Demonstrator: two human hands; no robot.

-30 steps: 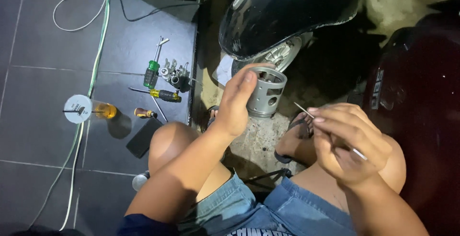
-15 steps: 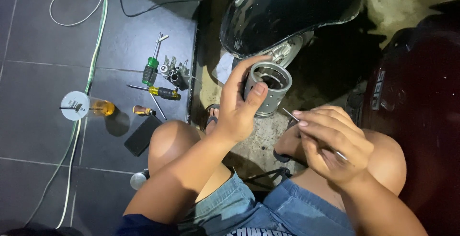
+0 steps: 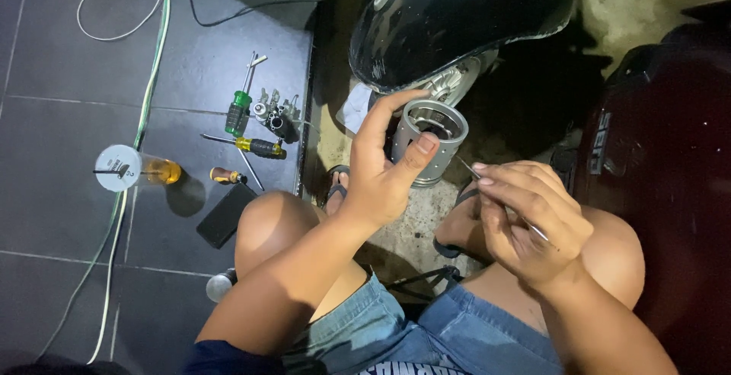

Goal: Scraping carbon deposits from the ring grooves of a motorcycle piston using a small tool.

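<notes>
Arms: both bare to the shoulder edge of view, no watch or bands.
Left hand (image 3: pixel 381 177): bare, no glove, no rings.
Right hand (image 3: pixel 529 219): bare, ungloved.
Shorts (image 3: pixel 426 337): blue denim, frayed hems.
Sandals (image 3: pixel 335 185): dark straps.

Our left hand (image 3: pixel 381 173) covers the near wall of the grey metal cylinder (image 3: pixel 429 140). Our right hand (image 3: pixel 529 223) hides most of the thin metal pick (image 3: pixel 467 168). The small metal parts (image 3: pixel 274 108) beside the green-handled screwdriver (image 3: pixel 237 110) are too small to identify.
</notes>
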